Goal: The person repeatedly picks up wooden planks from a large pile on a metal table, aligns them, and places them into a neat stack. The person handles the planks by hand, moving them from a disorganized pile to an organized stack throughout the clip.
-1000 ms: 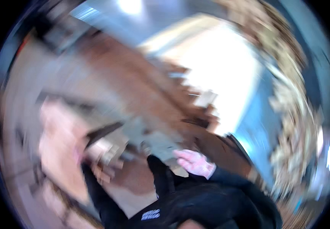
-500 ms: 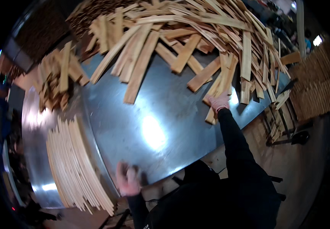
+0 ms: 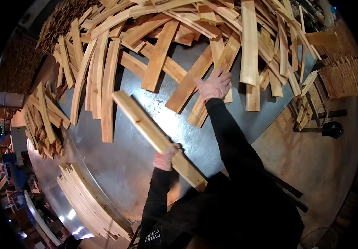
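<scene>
My left hand (image 3: 167, 157), in a pinkish glove, is closed around a wooden board (image 3: 139, 121) near its lower part. That board slants over the metal table, from upper left down toward my body. My right hand (image 3: 215, 86), gloved alike, lies with its fingers spread on another wooden board (image 3: 199, 111) at the front of the large pile. Just left of it, a darker board (image 3: 183, 96) rests at a similar slant. Whether the right hand's fingertips press on one board or two, I cannot tell.
A large heap of loose boards (image 3: 162, 54) covers the far side of the metal table (image 3: 100, 166). A neat stack of boards (image 3: 92, 203) lies at the lower left. A smaller loose pile (image 3: 46, 124) is at the left, and stacked wood (image 3: 344, 62) stands at the right.
My left hand now grips a board where it was blurred with none visible in it. My right hand has opened and reached farther over the boards. The view has shifted to the right.
</scene>
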Tool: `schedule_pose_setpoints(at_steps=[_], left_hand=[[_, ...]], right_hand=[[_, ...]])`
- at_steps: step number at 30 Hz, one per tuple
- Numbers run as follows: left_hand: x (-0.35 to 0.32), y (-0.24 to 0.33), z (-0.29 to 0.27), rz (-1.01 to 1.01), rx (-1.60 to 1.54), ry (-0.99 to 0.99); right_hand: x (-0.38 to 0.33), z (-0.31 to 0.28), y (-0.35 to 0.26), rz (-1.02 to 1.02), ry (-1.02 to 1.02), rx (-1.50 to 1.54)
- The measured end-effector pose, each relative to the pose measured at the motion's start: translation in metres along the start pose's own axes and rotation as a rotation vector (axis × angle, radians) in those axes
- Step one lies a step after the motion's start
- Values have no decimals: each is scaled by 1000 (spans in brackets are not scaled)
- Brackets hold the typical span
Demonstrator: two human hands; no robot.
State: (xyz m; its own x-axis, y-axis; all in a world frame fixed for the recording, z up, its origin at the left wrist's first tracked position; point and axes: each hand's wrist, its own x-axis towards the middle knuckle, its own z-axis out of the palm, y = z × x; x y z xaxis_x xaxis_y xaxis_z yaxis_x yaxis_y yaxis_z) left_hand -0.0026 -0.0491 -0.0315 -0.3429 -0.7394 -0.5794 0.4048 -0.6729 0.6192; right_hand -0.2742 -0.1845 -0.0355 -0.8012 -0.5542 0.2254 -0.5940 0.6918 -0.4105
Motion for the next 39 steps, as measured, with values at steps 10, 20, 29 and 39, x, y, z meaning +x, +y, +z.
schedule_pose_setpoints(at_steps=[10,20,29,39], left_hand=[[18,-50,16,-64,-181,-203],[33,-58,50,67,103,293],[44,-85,136,-15,-214,259],[49,-106,161,-1,-429,360]], right_hand=[[-190,-117,66,-606,-1058,324],[1,-14,42,-63,-587,186],[-59,-184,119,-829,-661,108],[96,-66,78,-111,-347,575]])
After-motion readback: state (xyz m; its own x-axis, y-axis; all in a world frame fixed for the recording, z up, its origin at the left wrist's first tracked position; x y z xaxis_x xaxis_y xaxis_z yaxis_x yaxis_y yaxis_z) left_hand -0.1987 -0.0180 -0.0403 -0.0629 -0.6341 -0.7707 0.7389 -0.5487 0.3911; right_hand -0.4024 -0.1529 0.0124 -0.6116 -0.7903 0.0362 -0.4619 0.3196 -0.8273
